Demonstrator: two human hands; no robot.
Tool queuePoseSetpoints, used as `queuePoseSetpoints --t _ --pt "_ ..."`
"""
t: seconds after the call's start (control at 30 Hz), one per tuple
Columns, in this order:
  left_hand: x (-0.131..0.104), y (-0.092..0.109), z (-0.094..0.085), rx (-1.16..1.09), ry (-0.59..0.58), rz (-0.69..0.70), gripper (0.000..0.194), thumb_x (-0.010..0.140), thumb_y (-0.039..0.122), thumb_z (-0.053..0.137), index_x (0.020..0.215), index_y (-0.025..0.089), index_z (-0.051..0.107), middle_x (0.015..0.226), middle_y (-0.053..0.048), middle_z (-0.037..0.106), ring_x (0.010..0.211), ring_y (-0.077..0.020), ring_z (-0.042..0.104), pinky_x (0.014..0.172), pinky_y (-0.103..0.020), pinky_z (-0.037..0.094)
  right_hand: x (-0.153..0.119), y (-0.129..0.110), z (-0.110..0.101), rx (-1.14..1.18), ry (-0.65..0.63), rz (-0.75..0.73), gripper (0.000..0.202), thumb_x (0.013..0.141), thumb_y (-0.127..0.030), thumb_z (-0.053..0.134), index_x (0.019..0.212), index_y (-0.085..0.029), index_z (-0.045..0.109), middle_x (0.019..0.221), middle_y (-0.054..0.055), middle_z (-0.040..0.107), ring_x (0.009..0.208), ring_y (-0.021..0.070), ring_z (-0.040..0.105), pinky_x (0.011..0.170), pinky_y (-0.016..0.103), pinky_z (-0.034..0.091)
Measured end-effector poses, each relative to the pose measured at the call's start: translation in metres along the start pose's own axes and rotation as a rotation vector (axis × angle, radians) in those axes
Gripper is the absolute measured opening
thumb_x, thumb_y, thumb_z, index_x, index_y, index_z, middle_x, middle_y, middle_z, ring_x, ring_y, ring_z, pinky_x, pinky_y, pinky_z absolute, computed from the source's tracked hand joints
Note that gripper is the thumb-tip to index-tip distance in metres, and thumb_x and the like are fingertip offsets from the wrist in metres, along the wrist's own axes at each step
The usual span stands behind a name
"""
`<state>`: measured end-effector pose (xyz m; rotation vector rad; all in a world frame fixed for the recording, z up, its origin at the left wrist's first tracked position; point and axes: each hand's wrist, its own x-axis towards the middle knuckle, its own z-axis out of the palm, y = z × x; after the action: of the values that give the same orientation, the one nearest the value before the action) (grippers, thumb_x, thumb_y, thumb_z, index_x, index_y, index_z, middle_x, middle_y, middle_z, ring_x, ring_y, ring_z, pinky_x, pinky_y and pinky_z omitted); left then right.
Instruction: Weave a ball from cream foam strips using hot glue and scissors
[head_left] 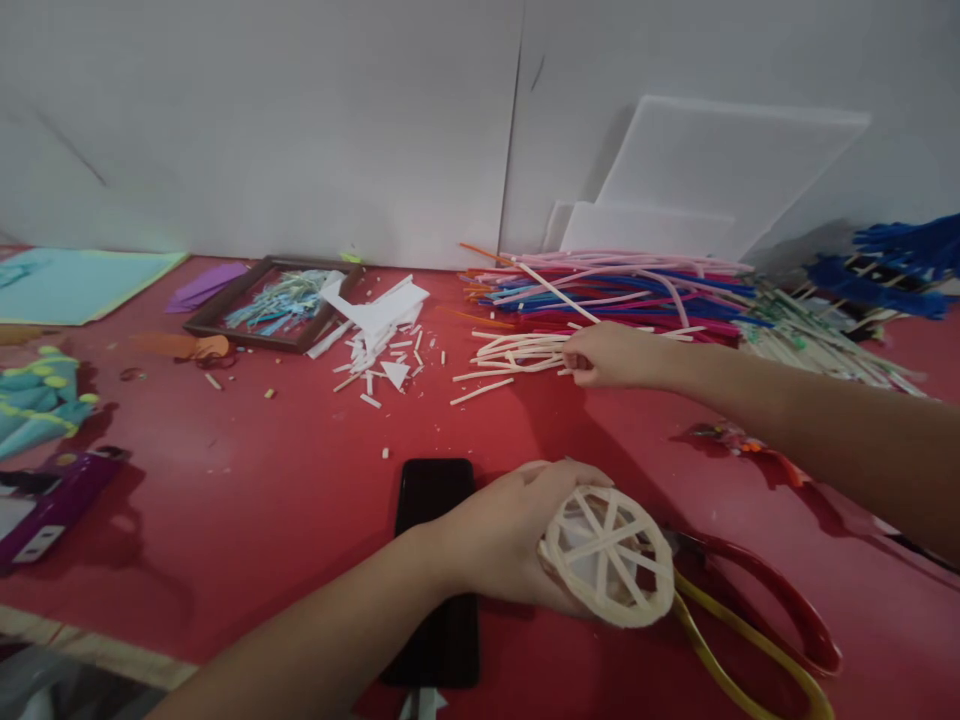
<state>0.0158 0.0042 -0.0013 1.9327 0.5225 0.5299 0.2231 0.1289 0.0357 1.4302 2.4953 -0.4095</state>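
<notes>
My left hand (510, 525) is wrapped round a small round piece made of pale sticks (611, 555), with a rim and crossing spokes like a wheel. Something whitish shows through its gaps. My right hand (611, 355) reaches into a loose pile of thin pale sticks (517, 347), fingers curled together at the sticks' right ends; what lies between the fingertips is hidden. Beneath my left wrist lies a black phone (436, 490). Close to the round piece, on its right, are scissors (750, 630) with red and yellow handles.
Pink, blue and orange pipe cleaners (615, 285) are heaped by the wall, beside a bundle of greenish-white stems (817, 335). Paper scraps and cut stick bits (386, 315) lie left of the sticks, near a brown frame (262, 335). A purple item (60, 510) sits far left.
</notes>
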Motion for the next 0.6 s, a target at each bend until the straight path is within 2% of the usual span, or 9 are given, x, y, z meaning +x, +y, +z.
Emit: queuePoseSetpoints --t 0.13,0.2,0.27,0.33,0.4,0.47,0.53,0.6 --pt "-0.001 -0.001 -0.001 0.03 -0.013 0.021 0.059 0.068 0.055 0.085 0.114 0.021 0.067 0.119 -0.011 0.072 0.114 -0.031 0.068 0.106 -0.044 0.05 0.004 -0.012 -0.012 0.113 -0.022 0.006 0.039 0.096 -0.042 0.063 0.127 -0.018 0.061 0.13 0.009 0.063 0.11 0.024 0.065 0.092 0.045 0.057" --pt "-0.001 -0.002 -0.001 0.046 -0.02 0.037 0.058 0.069 0.055 0.085 0.114 0.022 0.067 0.12 -0.01 0.071 0.115 -0.0306 0.067 0.108 -0.044 0.049 0.013 -0.024 -0.024 0.184 0.002 0.024 0.034 0.096 -0.04 0.064 0.12 -0.017 0.064 0.12 0.007 0.067 0.102 0.0215 0.067 0.087 0.042 0.058" --pt "-0.003 -0.004 0.0 0.061 0.002 0.034 0.062 0.067 0.056 0.086 0.116 0.023 0.066 0.121 -0.011 0.07 0.118 -0.032 0.066 0.11 -0.046 0.047 0.027 -0.037 -0.038 0.261 0.08 0.059 0.022 0.096 -0.033 0.062 0.105 -0.015 0.07 0.098 0.006 0.073 0.086 0.0181 0.069 0.079 0.035 0.058" --pt "-0.004 -0.007 0.001 0.075 0.057 0.024 0.07 0.065 0.058 0.087 0.12 0.022 0.064 0.123 -0.013 0.069 0.12 -0.0338 0.064 0.11 -0.048 0.046 0.046 -0.05 -0.052 0.32 0.201 0.095 0.023 0.097 -0.029 0.056 0.107 -0.014 0.07 0.092 0.008 0.074 0.079 0.0176 0.069 0.075 0.032 0.056" --pt "-0.005 -0.008 0.001 0.095 0.079 0.018 0.075 0.063 0.058 0.089 0.123 0.022 0.062 0.126 -0.014 0.067 0.123 -0.0353 0.062 0.111 -0.049 0.045 0.065 -0.058 -0.063 0.361 0.304 0.111 0.029 0.098 -0.029 0.054 0.117 -0.011 0.068 0.098 0.011 0.075 0.083 0.0179 0.07 0.078 0.032 0.055" --pt "-0.005 -0.009 0.001 0.115 0.073 0.016 0.077 0.063 0.055 0.089 0.127 0.022 0.06 0.127 -0.015 0.066 0.125 -0.0363 0.06 0.112 -0.05 0.045 0.078 -0.063 -0.07 0.386 0.366 0.099 0.033 0.092 -0.026 0.065 0.12 -0.01 0.068 0.111 0.013 0.074 0.096 0.0198 0.07 0.087 0.033 0.053" --pt "-0.006 -0.009 0.001 0.11 0.088 0.018 0.081 0.066 0.051 0.088 0.135 0.021 0.055 0.126 -0.015 0.066 0.122 -0.0356 0.062 0.111 -0.05 0.046 0.08 -0.065 -0.073 0.403 0.41 0.077 0.039 0.085 -0.025 0.074 0.12 -0.01 0.069 0.122 0.013 0.071 0.108 0.022 0.067 0.095 0.033 0.05" --pt "-0.008 -0.01 0.0 0.096 0.108 0.029 0.089 0.07 0.046 0.086 0.144 0.019 0.045 0.129 -0.017 0.065 0.122 -0.035 0.062 0.11 -0.05 0.048 0.07 -0.065 -0.073 0.419 0.444 0.059 0.04 0.083 -0.027 0.076 0.119 -0.011 0.07 0.126 0.012 0.07 0.112 0.0217 0.066 0.097 0.033 0.049"
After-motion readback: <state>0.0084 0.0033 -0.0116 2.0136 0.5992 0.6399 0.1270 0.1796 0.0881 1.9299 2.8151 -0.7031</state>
